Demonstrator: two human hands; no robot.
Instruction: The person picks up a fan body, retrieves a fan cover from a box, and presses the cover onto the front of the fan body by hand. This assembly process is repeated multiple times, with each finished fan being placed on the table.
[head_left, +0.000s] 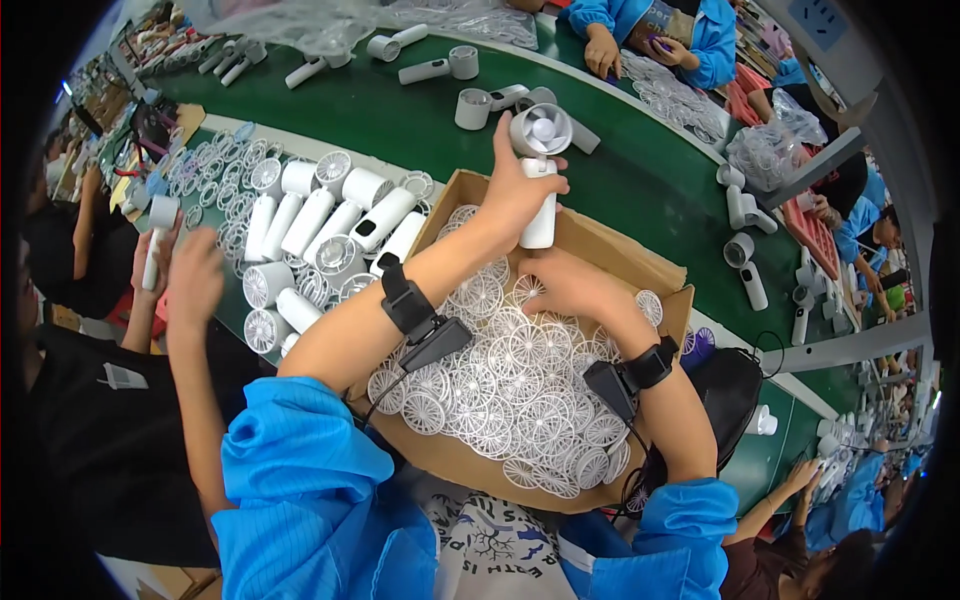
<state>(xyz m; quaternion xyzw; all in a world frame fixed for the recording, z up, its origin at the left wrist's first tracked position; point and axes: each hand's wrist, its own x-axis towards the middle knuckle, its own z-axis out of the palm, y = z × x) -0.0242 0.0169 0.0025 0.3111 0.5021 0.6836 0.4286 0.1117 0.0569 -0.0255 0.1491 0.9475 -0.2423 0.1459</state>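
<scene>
A small white handheld fan (pixel 540 160) stands upright above the far edge of a cardboard box (pixel 590 245), its round head bare at the front. The left hand (pixel 515 190) holds it, fingers wrapped shut around the top of the handle, just under the head. Below those fingers, nearer the body, the right hand (pixel 570 285) lies curled and palm down in the box, its fingertips among a heap of white round fan grilles (pixel 510 390); whether they have already pinched one cannot be told. The step in hand looks like fitting a front grille onto the fan head, and it seems only begun. The next move probably calls for lifting a single grille free of the tangle, bringing it up to the head beyond the left fingers, and pressing it on squarely while the left grip keeps the fan steady.

To the left of the holding fingers, finished fans (pixel 320 215) lie in rows on the green belt (pixel 420 125). Further left, another person's hand (pixel 195 280) works beside them.
</scene>
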